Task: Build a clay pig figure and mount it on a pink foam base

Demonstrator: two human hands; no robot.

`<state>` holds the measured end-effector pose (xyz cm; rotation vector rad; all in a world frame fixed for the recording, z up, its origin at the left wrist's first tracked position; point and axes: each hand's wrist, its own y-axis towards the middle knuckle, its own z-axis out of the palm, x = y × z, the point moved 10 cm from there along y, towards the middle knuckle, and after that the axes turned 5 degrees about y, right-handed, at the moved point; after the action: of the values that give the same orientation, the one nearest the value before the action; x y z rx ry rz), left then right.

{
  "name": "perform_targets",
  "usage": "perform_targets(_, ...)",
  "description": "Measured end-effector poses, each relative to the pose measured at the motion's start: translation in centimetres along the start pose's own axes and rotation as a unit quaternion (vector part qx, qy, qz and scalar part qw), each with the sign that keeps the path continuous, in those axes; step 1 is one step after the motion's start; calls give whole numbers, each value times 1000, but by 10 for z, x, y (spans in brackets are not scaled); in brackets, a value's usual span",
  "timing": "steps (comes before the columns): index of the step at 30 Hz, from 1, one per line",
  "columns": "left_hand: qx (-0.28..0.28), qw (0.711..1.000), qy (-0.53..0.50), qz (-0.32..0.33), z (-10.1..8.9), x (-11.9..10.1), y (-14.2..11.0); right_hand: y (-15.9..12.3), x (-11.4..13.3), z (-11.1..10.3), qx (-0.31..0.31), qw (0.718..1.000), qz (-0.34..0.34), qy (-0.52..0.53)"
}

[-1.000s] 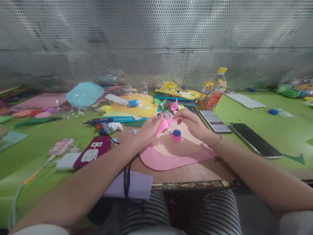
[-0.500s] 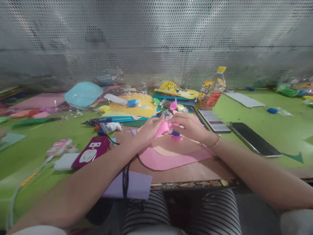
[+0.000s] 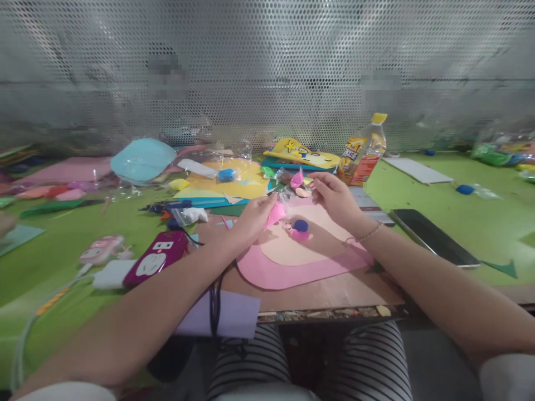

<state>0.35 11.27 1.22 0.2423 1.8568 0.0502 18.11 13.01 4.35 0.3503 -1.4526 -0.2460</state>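
Observation:
My left hand [image 3: 256, 216] is closed on a clear plastic bag of bright pink clay [image 3: 276, 214], held over the upper left of a cream paper shape [image 3: 324, 242]. That shape lies on a larger pink paper piece [image 3: 284, 275]. Up and to the right, my right hand [image 3: 336, 197] is raised with thumb and fingers pinched; whatever they hold is too small to make out. Between and below both hands, a small clay figure with a blue ball [image 3: 301, 225] on a pink body [image 3: 300, 235] rests on the cream paper.
Bagged clay, including a magenta lump [image 3: 297, 178], lies beyond my hands. At the right are a bottle [image 3: 363, 153] and a dark phone [image 3: 434, 236]. A purple power bank [image 3: 156, 259] with cables lies left, and a perforated metal panel [image 3: 267, 72] stands behind.
My right hand has come away from the pink clay, moving up and right, which uncovers the blue-and-pink figure. My left hand stays with the bag of pink clay.

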Motion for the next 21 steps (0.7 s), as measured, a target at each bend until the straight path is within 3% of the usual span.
perform_targets(3, -55, 995, 65, 55, -13, -9, 2, -3, -14, 7, 15, 996, 72, 52)
perform_targets(6, -125, 972, 159, 124, -27, -22, 2, -4, -13, 10, 24, 991, 81, 101)
perform_targets(8, -144, 954, 224, 134, -31, -24, 4, -4, -12, 13, 42, 986, 93, 128)
perform_targets(14, -66, 955, 270, 105, -18, -20, 7, -5, -6, 20, 46, 983, 74, 160)
perform_targets(21, -34, 986, 138, 82, -14, -24, 2, -10, -12, 23, 42, 987, 88, 128)
